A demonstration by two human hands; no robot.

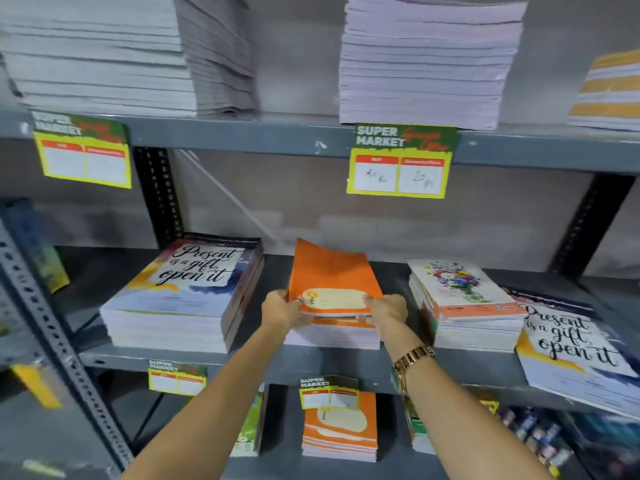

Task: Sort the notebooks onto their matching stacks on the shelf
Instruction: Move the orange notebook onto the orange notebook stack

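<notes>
1. Centrally, on the middle shelf (194,356): orange notebooks (332,282) gripped at the near edge by both hands, far end tilted up, near end touching the orange stack (332,336) beneath.
2. Left hand (282,308): grip clenched on the notebooks' near left corner, ring on one finger.
3. Right hand (386,308): grip clenched on the near right corner; gold watch (410,360) on that wrist.
4. Printed on the orange cover: a cream oval label with a small word, seemingly "you".
5. Left of the orange stack, apart from it: a tall stack (180,296) titled "Present is a gift, open it".
6. Right of the orange stack: a floral stack (464,306), vase of flowers on the cover.
7. Far right: a loose notebook (575,344), same "Present is a gift, open it" title, leaning against the floral stack and overhanging the shelf's front edge.
8. Top shelf: two tall pale stacks (426,60), page edges outward, covers unseen; a yellow-striped stack (609,91) at the right edge.
9. Clipped to the top shelf's rim: a tag (401,161) reading "SUPER MARKET", two handwritten boxes, roughly "40" and "20"; a second tag (83,150), boxes blank.
10. Bottom shelf: another orange pile (341,431) behind smaller "SUPER MARKET" tags; remainder too blurred to read.
</notes>
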